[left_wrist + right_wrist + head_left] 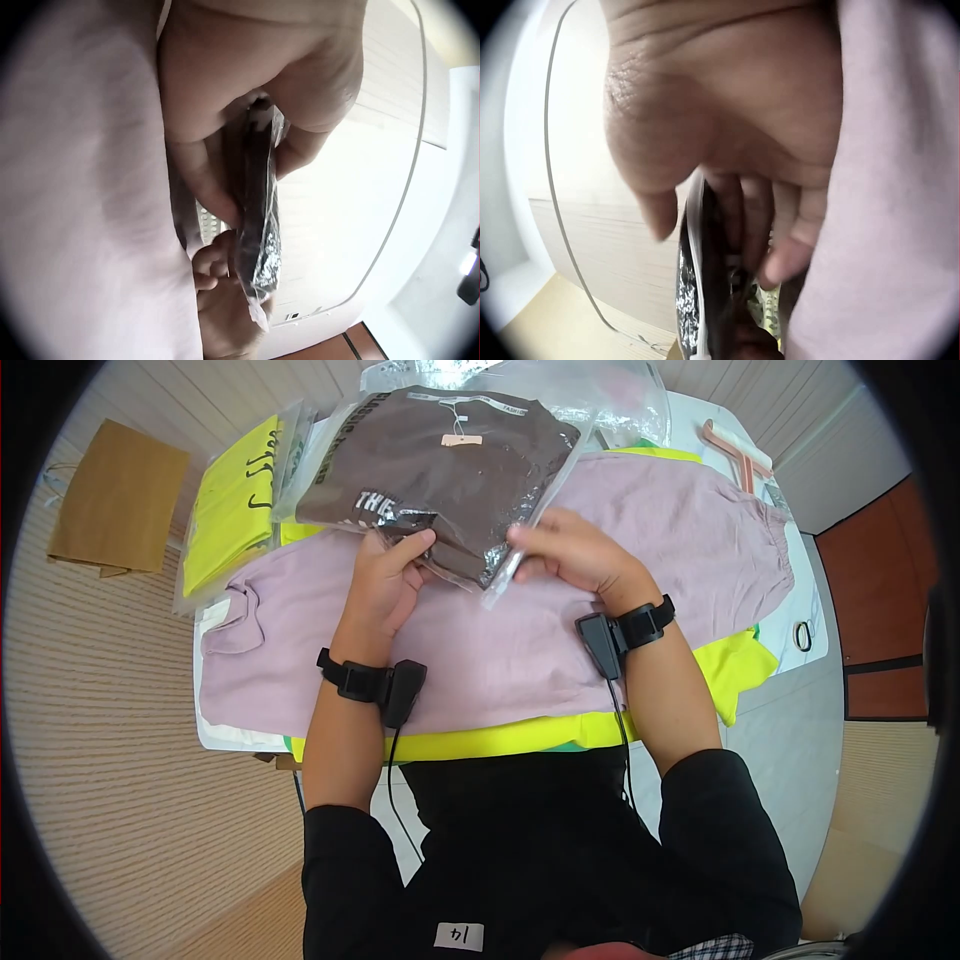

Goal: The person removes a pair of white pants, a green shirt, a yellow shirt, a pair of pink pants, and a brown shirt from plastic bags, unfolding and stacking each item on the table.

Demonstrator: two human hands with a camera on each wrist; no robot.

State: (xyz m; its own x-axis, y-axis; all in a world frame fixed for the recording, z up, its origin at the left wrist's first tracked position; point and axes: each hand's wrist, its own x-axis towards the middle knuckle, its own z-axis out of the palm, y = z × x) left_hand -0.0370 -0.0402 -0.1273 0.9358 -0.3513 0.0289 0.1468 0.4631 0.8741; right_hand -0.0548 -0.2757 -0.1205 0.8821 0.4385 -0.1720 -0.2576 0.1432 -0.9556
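Observation:
A dark brown top folded inside a clear zip bag (pixel 450 470) is held up in both hands, with a small tag and white lettering showing. My left hand (pixel 388 582) grips its near left edge, thumb over the plastic and fingers beneath; the left wrist view shows the bag (pixel 262 202) edge-on between thumb and fingers. At the near right corner, beside the white zip strip, my right hand (pixel 582 557) pinches the bag with thumb on top. In the right wrist view the zip edge (pixel 695 225) runs between thumb and fingers. Below lies a spread pale mauve garment (pixel 500 660).
A bright yellow garment (pixel 480 743) shows from under the mauve one. To the left are a bagged yellow item (pixel 235 505) and a brown paper bag (pixel 118 495). More clear plastic (pixel 620 400) lies behind. A pink-handled roller (pixel 738 455) rests at the table's far right.

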